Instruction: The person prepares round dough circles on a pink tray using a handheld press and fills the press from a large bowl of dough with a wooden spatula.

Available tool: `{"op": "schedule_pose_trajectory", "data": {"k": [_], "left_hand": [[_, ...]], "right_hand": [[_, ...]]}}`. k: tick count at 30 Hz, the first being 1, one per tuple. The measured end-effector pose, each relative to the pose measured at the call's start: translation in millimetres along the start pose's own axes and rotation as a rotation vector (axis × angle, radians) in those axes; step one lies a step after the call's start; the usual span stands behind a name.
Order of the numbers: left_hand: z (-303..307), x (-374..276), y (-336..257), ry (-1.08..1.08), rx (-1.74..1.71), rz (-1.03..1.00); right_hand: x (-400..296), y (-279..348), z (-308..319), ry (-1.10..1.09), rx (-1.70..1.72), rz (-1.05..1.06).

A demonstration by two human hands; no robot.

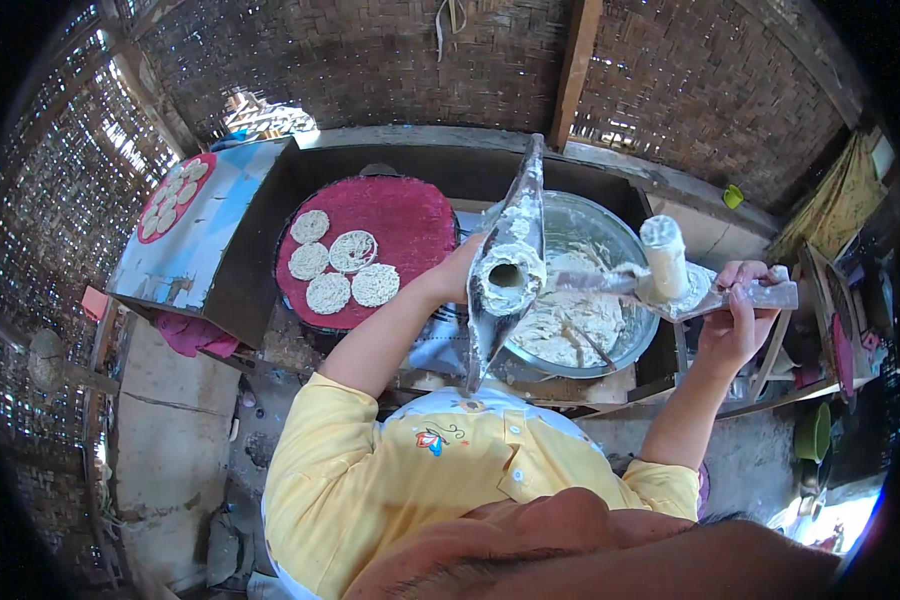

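My left hand is mostly hidden behind a wooden press body and grips it near its middle; a dough-smeared round hole faces up. My right hand holds the handle end of a second wooden piece, a plunger whose dough-coated cylinder stands upright. Between and below them lies a large metal basin of pale dough, with a thin stick in it. To the left, a round tray covered in red cloth bears several flat discs of dough strands.
A blue-and-white board at the left holds another red round with several discs. Woven bamboo walls enclose the far side. A green cup sits on the ledge at the back right, and a wooden rack stands at the right.
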State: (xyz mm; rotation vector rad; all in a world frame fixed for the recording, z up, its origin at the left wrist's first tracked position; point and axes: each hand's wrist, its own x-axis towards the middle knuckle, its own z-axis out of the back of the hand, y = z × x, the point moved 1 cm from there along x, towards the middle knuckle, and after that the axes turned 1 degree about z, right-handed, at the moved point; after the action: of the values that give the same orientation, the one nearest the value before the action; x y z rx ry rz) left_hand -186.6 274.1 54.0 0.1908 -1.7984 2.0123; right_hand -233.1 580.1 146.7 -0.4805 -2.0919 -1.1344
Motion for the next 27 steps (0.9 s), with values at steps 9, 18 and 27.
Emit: {"op": "schedule_pose_trajectory", "data": {"k": [9, 18, 27], "left_hand": [[-19, 40, -13, 0.149, 0.3, 0.006], [-13, 43, 4, -0.197, -0.629, -0.571], [18, -24, 36, -0.383, -0.505, -0.414]], "right_hand": [[-14, -22, 19, -0.308, 0.209, 0.194], [-87, -122, 10, -0.02, -0.131, -0.408], [-51, -118, 7, 0.433, -0.697, 0.173]]}}
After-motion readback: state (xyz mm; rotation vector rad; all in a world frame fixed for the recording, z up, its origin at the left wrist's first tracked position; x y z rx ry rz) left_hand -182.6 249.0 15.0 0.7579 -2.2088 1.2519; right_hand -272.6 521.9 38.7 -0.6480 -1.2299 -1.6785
